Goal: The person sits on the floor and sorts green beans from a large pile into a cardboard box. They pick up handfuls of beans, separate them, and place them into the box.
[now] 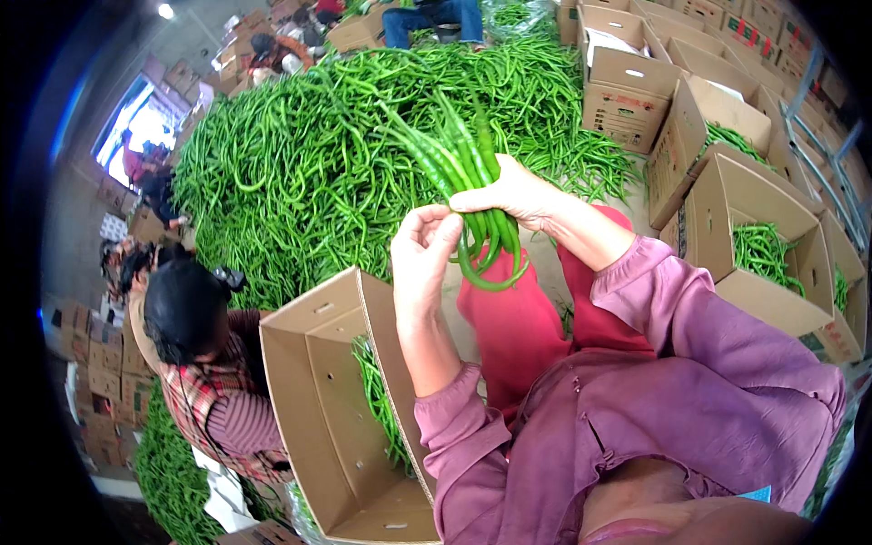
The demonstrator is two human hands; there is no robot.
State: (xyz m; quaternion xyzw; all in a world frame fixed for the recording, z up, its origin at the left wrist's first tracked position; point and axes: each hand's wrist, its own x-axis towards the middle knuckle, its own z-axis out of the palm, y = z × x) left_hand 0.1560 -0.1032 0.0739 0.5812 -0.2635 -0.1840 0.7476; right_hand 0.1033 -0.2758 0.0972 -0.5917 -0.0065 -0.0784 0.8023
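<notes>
A bunch of long green chili peppers (470, 163) is gripped in my right hand (511, 192), the thumb lying across it. Their tapered ends point up and away over the pile, while the curled ends hang below the hand. My left hand (424, 248) is at the left side of the bunch, thumb and fingertips bent close to the peppers. Whether those fingertips pinch a pepper is hidden. Just beyond both hands spreads a large heap of green chili peppers (293, 177). Left of my left forearm, an open cardboard box (317, 409) stands tilted in view, with some peppers (381, 402) along its right inner side.
At my left, a person in a dark cap (184, 306) sits close to the box. Open cardboard cartons (770, 296), several with peppers inside, line the right side beside a metal frame (817, 163). Other people (436, 24) sit beyond the heap.
</notes>
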